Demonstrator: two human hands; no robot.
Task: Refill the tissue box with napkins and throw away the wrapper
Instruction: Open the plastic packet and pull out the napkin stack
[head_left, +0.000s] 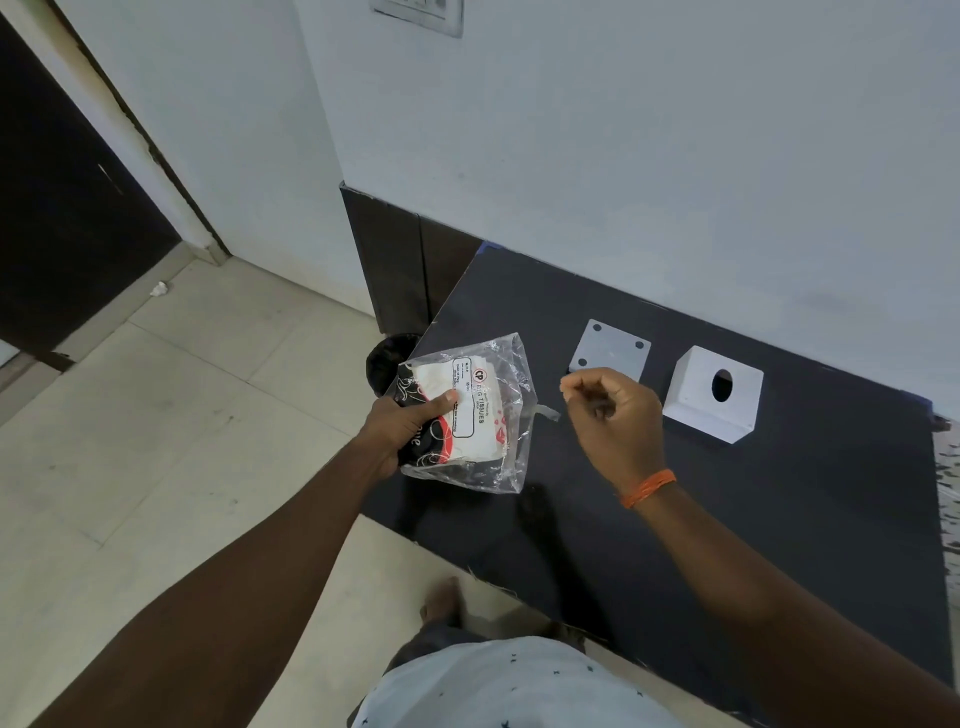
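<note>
My left hand (402, 428) grips a clear plastic pack of white napkins (470, 415) over the left end of the dark table (727, 519). The pack's right end hangs loose and open, with a thin strip of wrapper (546, 412) sticking out from it. My right hand (615, 415) hovers just right of the pack, fingers curled and pinched together; whether it holds the strip I cannot tell. A white tissue box (714, 395) with a round hole stands on the table at the right. Its flat white base plate (610, 351) with three holes lies beside it, apart.
A black-lined bin (389, 358) stands on the floor at the table's left corner, partly hidden by the pack. A wall runs behind the table. Pale floor tiles (182, 415) spread to the left, with a small scrap (158, 289) near a dark doorway. My foot (441, 597) shows below.
</note>
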